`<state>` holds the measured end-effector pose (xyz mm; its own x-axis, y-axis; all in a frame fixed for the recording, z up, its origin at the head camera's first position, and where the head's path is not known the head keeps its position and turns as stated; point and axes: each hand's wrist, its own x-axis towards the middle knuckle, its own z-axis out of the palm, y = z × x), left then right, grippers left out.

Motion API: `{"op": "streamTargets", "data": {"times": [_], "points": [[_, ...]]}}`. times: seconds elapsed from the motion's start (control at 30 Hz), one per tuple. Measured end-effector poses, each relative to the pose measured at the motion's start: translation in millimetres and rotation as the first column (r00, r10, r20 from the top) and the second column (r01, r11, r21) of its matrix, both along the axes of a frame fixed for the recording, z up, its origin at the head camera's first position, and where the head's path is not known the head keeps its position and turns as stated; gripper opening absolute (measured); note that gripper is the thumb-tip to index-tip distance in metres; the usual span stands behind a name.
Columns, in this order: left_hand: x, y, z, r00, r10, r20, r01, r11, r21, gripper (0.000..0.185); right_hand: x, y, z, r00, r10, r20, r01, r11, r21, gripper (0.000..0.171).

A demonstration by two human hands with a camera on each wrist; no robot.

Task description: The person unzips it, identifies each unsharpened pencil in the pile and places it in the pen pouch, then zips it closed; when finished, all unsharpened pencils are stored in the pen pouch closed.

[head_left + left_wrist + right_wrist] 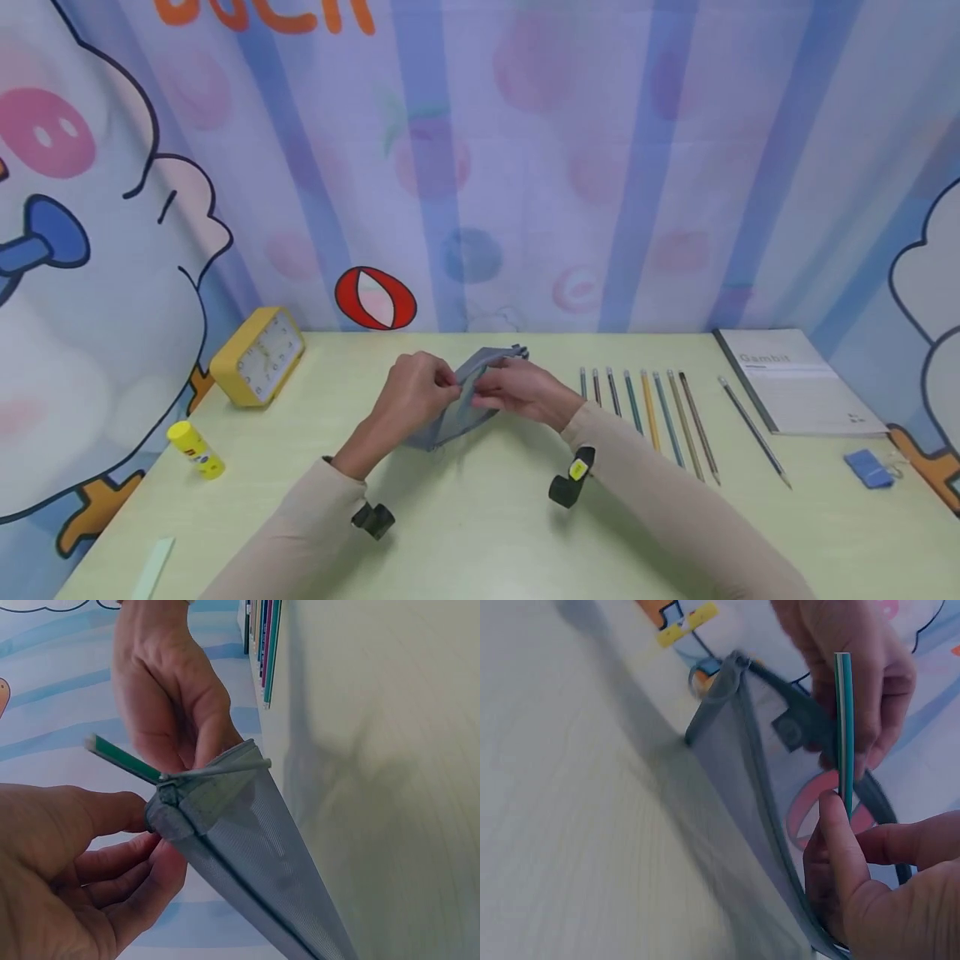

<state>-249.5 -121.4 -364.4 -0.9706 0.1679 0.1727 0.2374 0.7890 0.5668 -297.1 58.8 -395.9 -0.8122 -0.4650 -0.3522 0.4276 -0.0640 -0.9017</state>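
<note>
Gripping the rim of a grey pouch [457,421] with the left hand [416,387], thumb drawn in against bent fingers, at the left side of the pouch. Pinching a green pencil [845,712] between thumb and index finger of the right hand [528,387], right at the mouth of the pouch, with one end sticking out past the rim. Hard to tell how far into the pouch. Holding the pouch tilted between both hands, over the pale table [487,517]; impossible to tell whether touching it underneath.

To the right of the pouch, laid side by side, a row of pencils [650,408], partly hidden by the right sleeve [675,500]. Farther right of the pouch, apart from that row, a single pencil [753,430] lying at a slant. Well to the right of the pouch, a notebook [802,383] and a small blue thing [868,469]. To the left of the pouch, a yellow clock [262,358], a glue stick [197,450] and a pale green strip [153,568], the last running out of view. Behind the pouch, a printed curtain [525,208].
</note>
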Motion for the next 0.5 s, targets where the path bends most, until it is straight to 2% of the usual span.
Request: {"op": "streamTargets", "data": {"times": [0.17,0.3,0.4,0.5], "points": [[-2.3,-1.6,2.5,1.0,0.006,-0.007,-0.006,1.0,-0.009,0.009,-7.3,-11.6,-3.4,0.997,-0.026,-0.07,0.03,0.998,0.054,0.032],[-3.3,-1.7,3.4,1.0,0.012,0.007,-0.012,1.0,0.0,0.009,-9.6,-20.3,-7.4,0.992,-0.104,-0.076,0.11,0.991,0.082,0.021],[-3.1,-1.7,3.3,1.0,0.018,0.013,-0.018,1.0,-0.001,0.009,-9.6,-25.8,-9.9,0.987,-0.15,-0.056,0.154,0.985,0.081,0.025],[-3.1,-2.3,2.8,1.0,0.021,0.009,-0.02,1.0,-0.01,0.008,-8.6,-28.8,-11.2,0.986,-0.163,-0.042,0.165,0.984,0.062,0.047]]}}
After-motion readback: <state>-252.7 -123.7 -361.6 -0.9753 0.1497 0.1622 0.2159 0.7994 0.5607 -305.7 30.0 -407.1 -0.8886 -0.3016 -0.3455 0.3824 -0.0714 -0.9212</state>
